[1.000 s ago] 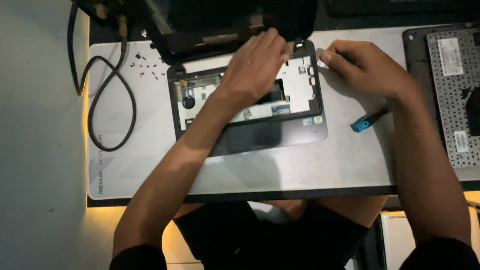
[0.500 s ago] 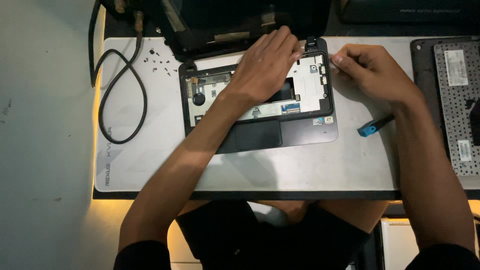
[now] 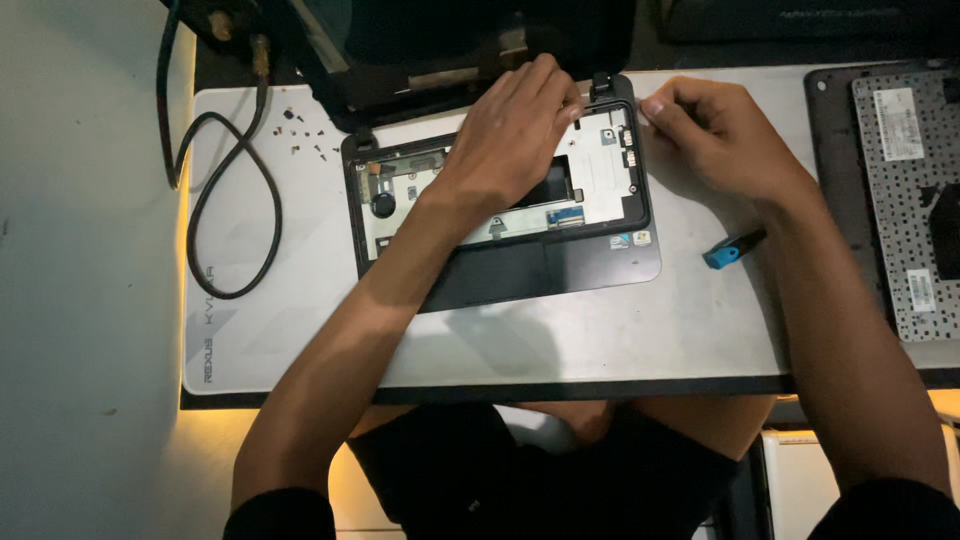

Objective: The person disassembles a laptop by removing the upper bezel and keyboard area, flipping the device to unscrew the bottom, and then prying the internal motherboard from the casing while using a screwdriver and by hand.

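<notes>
Nearest the camera, two bare forearms rise from the bottom edge over a pale grey work mat [image 3: 600,350] that covers most of the desk. Just past its middle lies the opened laptop base [image 3: 500,225], a small dark palm-rest frame with its keyboard removed: the tray inside shows light metal shielding, a round black part at 9 o'clock, and a short blue-tipped ribbon connector near the lower edge. The dark touchpad strip faces the person at 6 o'clock.

The left hand [image 3: 515,125] lies flat across the tray, fingers together and reaching to the frame's far edge near the right hinge; it presses down rather than grasps. The right hand [image 3: 715,130] sits at the frame's 2 o'clock corner, fingers curled in a pinch against the edge, though what they pinch, if anything, is too small to make out.

At 4 o'clock from the base rests a blue-handled tool [image 3: 732,250]. A loose keyboard [image 3: 915,190] lies at 3 o'clock, a black cable [image 3: 235,210] loops at 9 o'clock, and small screws [image 3: 300,135] are scattered at 10 o'clock. Farthest, the laptop's dark lid [image 3: 450,40] tilts back.
</notes>
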